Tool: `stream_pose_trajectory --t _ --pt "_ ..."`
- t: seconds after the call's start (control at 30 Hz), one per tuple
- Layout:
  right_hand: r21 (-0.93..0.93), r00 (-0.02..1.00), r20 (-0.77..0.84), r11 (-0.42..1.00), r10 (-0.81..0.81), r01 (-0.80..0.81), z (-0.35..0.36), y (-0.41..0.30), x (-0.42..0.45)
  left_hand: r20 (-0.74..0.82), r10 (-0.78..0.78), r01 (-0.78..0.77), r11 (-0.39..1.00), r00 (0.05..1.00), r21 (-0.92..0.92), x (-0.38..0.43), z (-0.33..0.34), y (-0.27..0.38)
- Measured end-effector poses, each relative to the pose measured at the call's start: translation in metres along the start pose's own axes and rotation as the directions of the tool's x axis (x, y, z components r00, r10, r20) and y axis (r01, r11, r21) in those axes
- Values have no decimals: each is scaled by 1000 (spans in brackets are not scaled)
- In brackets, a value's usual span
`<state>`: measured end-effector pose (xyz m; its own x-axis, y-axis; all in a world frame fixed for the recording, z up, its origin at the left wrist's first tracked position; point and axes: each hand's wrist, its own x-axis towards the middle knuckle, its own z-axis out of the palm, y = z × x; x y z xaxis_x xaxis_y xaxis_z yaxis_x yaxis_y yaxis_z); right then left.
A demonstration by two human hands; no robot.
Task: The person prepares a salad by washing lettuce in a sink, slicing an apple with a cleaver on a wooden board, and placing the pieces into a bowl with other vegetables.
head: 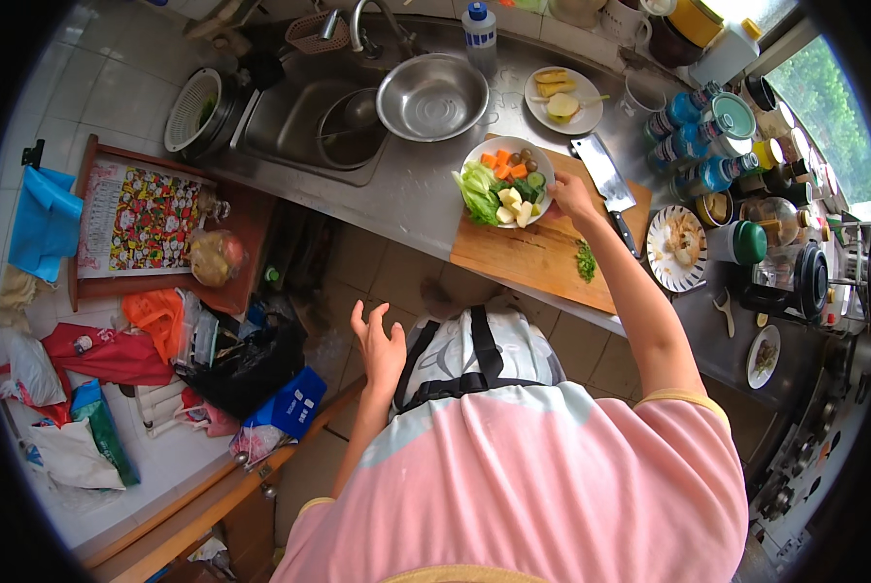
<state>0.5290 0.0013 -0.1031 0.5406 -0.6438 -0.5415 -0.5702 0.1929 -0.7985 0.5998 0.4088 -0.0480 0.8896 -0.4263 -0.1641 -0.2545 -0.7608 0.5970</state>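
Note:
My right hand (571, 195) grips the right rim of a white plate (472, 154) over the wooden cutting board (508, 251). On the plate lie lettuce (480, 191), orange carrot chunks (503, 164), pale cut pieces, cucumber and small round brownish fruits. Some fingers are hidden by the rim. My left hand (379, 339) hangs before my body, fingers apart and holding nothing. Just right of the plate lies a cleaver (603, 173) with a black handle, partly on the board. Chopped green herbs (585, 261) sit on the board near my right forearm.
A steel bowl (432, 98) stands beside the sink (289, 109). Behind the board is a plate with a cut onion (562, 107). Bottles, jars and a scalloped plate (676, 248) crowd the right side. An open drawer (176, 288) and several bags (246, 364) are at left.

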Motion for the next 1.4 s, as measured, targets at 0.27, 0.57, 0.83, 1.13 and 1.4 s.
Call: stream_pose_trajectory --t 0.27,0.57,0.83,1.13,1.4 --pt "-95 874 -452 984 -180 154 -5 48 -22 10 -78 78 996 997 -44 -29 5 -6" --pt "-292 996 87 955 -22 47 100 74 -198 -85 -83 71 987 993 -143 -43 -10 -27" --pt "-415 886 365 802 -286 430 206 10 -239 -174 -271 233 949 947 -211 -128 -54 -112" --pt "-240 466 836 572 -289 785 419 62 -393 -461 -533 409 844 710 -346 -327 -112 -288" --pt "89 -74 996 497 -49 863 550 128 -543 -644 -699 489 698 310 -522 -418 -166 -349"
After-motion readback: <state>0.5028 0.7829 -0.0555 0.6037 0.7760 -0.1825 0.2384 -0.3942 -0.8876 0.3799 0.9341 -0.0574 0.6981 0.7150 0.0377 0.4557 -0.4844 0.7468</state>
